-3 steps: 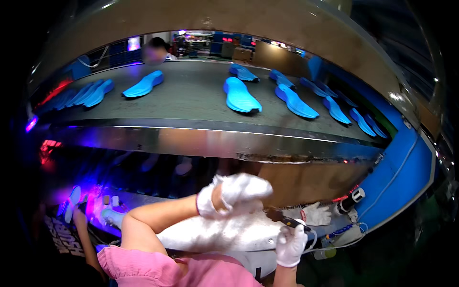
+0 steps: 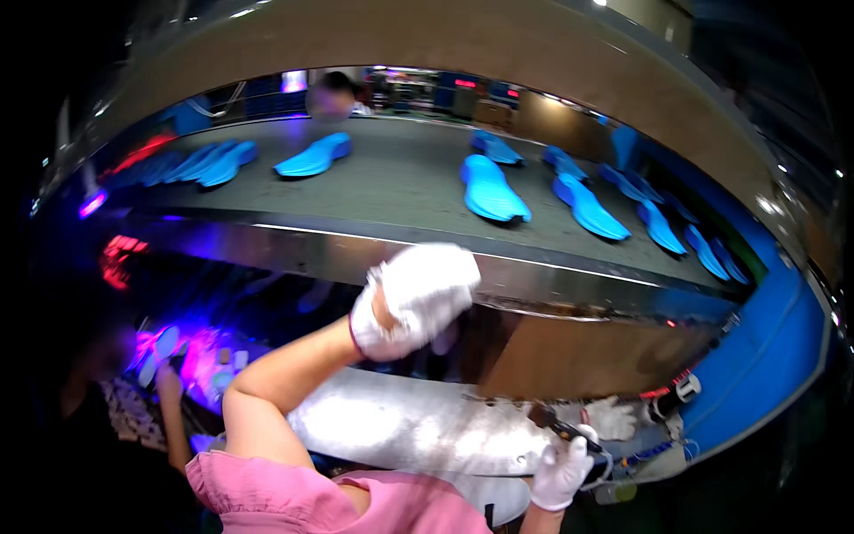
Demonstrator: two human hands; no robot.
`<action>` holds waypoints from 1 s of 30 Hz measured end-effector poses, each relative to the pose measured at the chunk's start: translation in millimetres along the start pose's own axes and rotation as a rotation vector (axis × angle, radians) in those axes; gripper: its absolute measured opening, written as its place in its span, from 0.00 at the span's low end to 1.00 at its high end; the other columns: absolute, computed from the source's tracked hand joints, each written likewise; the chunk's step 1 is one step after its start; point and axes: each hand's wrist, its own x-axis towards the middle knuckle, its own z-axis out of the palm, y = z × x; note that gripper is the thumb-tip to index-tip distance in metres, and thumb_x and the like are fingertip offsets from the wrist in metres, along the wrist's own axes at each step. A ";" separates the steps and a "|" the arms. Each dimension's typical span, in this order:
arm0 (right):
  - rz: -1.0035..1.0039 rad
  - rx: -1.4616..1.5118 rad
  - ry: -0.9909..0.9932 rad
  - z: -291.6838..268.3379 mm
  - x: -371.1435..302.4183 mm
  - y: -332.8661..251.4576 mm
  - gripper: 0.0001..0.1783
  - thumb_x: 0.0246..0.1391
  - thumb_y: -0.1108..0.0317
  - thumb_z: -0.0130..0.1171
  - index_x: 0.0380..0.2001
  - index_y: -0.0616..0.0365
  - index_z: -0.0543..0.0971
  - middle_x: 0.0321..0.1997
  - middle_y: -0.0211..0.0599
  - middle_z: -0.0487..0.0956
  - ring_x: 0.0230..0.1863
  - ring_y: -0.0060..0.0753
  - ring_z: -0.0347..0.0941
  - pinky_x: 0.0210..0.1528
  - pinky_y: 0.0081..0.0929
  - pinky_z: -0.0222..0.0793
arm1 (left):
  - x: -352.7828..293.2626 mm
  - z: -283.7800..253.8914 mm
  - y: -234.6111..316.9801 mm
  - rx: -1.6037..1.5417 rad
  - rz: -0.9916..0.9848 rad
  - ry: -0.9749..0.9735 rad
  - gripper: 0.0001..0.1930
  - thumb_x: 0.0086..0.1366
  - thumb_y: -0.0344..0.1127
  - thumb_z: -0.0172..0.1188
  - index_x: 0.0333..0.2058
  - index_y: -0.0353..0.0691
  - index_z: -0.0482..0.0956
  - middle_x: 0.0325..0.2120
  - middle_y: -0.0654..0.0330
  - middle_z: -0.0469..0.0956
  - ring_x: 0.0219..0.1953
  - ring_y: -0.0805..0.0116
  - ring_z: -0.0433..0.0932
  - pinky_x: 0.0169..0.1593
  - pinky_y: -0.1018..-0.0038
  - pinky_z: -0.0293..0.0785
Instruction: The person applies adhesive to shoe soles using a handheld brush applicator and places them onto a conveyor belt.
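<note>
My left hand [image 2: 418,301], in a white glove, is raised in front of the metal edge of a conveyor belt [image 2: 391,191]. Motion smears it, so its fingers and anything in them cannot be made out. Low at the right, my right hand [image 2: 562,472], also white-gloved, grips a dark-handled tool [image 2: 567,429] with a brownish end, perhaps a brush. Beneath both hands runs a shiny metal bench [image 2: 400,423]. Blue shoe soles lie on the belt; the nearest sole [image 2: 494,191] is beyond my left hand, others spread to the right and far left.
A spare white glove [image 2: 611,418] lies at the bench's right end beside a black cylinder [image 2: 676,394] and cables. Brown board [image 2: 551,356] closes the space under the belt. A co-worker's hand [image 2: 167,383] is at the left, near a pale sole [image 2: 160,351] under purple light. A blue panel [image 2: 765,329] stands right.
My left hand has risen from over the bench to the conveyor's edge. The whole view has shifted, so the scene sits further right. My right hand keeps the dark-handled tool.
</note>
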 end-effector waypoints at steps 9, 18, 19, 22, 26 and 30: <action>0.099 0.140 -0.110 34.2 -45.1 43.0 0.18 0.60 0.59 0.56 0.48 0.56 0.70 0.38 0.30 0.77 0.30 0.16 0.70 0.24 0.13 0.63 | 18.6 -212.3 -155.4 1.075 -1.032 -0.488 0.21 0.66 0.32 0.44 0.58 0.42 0.64 0.65 0.53 0.57 0.66 0.49 0.56 0.64 0.55 0.59; 0.129 0.015 0.026 27.2 -51.9 37.1 0.18 0.63 0.52 0.51 0.46 0.54 0.70 0.41 0.33 0.76 0.31 0.24 0.71 0.24 0.15 0.64 | 0.3 -203.7 -164.3 0.908 -0.685 -0.150 0.17 0.60 0.32 0.58 0.48 0.39 0.75 0.41 0.50 0.75 0.42 0.52 0.77 0.47 0.62 0.73; 0.121 -0.040 0.108 28.3 -49.9 37.5 0.18 0.63 0.52 0.51 0.46 0.54 0.70 0.42 0.33 0.75 0.34 0.23 0.72 0.25 0.15 0.64 | 12.1 -175.3 -139.9 0.320 -0.805 0.157 0.16 0.59 0.31 0.60 0.46 0.37 0.76 0.40 0.52 0.75 0.40 0.56 0.77 0.47 0.64 0.73; -0.013 0.056 0.173 3.4 -40.4 43.7 0.10 0.63 0.63 0.54 0.45 0.53 0.71 0.43 0.30 0.76 0.37 0.21 0.74 0.28 0.12 0.66 | 12.4 -117.3 -67.0 0.536 -0.140 0.118 0.12 0.61 0.33 0.60 0.43 0.37 0.77 0.39 0.55 0.75 0.44 0.62 0.76 0.47 0.66 0.74; -0.119 0.001 0.248 -25.6 -46.9 30.2 0.10 0.60 0.71 0.56 0.44 0.53 0.72 0.40 0.28 0.77 0.34 0.18 0.72 0.29 0.13 0.67 | -30.7 -30.2 22.6 0.080 0.135 0.004 0.02 0.47 0.29 0.60 0.23 0.42 0.77 0.26 0.58 0.75 0.28 0.55 0.74 0.33 0.66 0.72; -0.120 -0.016 0.374 -36.3 -47.4 19.9 0.12 0.62 0.67 0.55 0.47 0.56 0.71 0.42 0.30 0.76 0.34 0.20 0.72 0.31 0.17 0.68 | -111.6 55.8 62.4 -0.379 0.299 -0.249 0.11 0.38 0.27 0.62 0.26 0.42 0.79 0.34 0.60 0.80 0.37 0.59 0.79 0.28 0.68 0.71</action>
